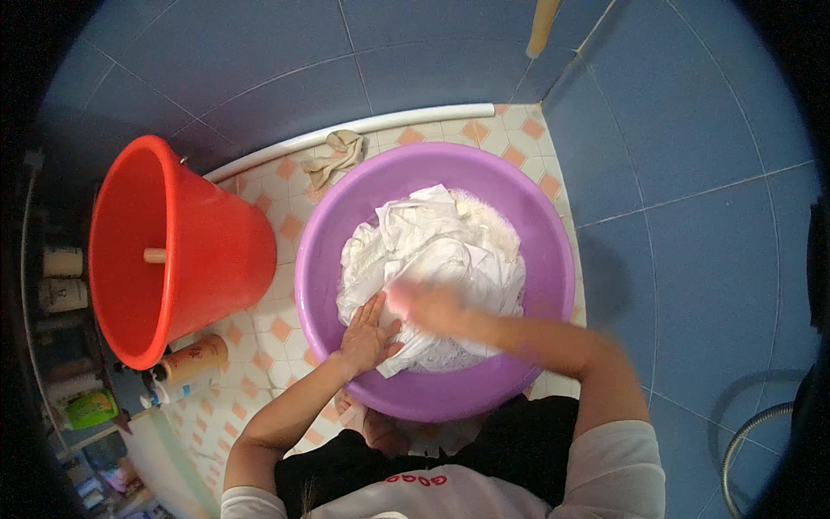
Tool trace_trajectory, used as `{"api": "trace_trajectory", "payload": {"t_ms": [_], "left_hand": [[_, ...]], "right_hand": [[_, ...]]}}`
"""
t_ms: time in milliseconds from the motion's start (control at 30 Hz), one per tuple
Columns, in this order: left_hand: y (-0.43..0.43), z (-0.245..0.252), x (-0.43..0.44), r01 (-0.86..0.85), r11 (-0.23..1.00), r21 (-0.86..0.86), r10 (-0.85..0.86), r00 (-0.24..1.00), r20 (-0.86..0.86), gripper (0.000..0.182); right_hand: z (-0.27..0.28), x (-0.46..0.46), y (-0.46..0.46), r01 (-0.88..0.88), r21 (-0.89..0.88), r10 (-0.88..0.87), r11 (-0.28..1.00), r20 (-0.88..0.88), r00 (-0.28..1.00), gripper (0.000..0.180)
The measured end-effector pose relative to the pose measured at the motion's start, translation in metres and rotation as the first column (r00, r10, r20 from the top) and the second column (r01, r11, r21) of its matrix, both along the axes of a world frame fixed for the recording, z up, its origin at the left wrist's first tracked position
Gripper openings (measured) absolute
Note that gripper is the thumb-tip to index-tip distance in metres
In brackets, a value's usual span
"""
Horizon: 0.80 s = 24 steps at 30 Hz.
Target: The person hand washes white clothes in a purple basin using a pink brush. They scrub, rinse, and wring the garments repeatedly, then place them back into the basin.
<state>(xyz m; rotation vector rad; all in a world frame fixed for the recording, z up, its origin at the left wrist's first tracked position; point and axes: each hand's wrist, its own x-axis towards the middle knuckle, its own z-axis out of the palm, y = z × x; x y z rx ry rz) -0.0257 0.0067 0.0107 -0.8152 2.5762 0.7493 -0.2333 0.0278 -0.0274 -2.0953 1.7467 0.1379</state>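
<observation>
White wet clothing (428, 240) lies bunched in a round purple plastic basin (434, 396), with suds (441, 357) along its near edge. Flat on the left part of the cloth rests my left hand (366, 340), palm down with the thumb spread. My right hand (438, 311) is motion-blurred over the middle of the clothing and grips a pink object (400, 298). Blur hides whether that object is a brush, a sponge or soap. The two hands are close together but apart.
A red bucket (220, 259) lies tipped on the tiled floor (279, 363) at left, bottles (194, 360) beside it. Behind the basin are a beige rag (337, 156) and a white pipe (363, 126). A shelf with containers (63, 295) stands far left; a metal hose (739, 447) hangs lower right.
</observation>
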Motion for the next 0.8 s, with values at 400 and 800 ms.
{"api": "trace_trajectory", "payload": {"t_ms": [400,800], "left_hand": [[0.010,-0.009,0.017,-0.023,0.998,-0.051,0.020,0.998,-0.062,0.043],[0.009,-0.011,0.016,-0.001,0.998,-0.064,-0.002,0.998,-0.057,0.044]], "right_hand": [[0.049,0.018,-0.001,-0.133,0.138,0.108,0.981,0.180,0.978,0.050],[0.046,-0.026,-0.030,0.137,0.202,-0.142,0.970,0.008,0.990,0.049]]}}
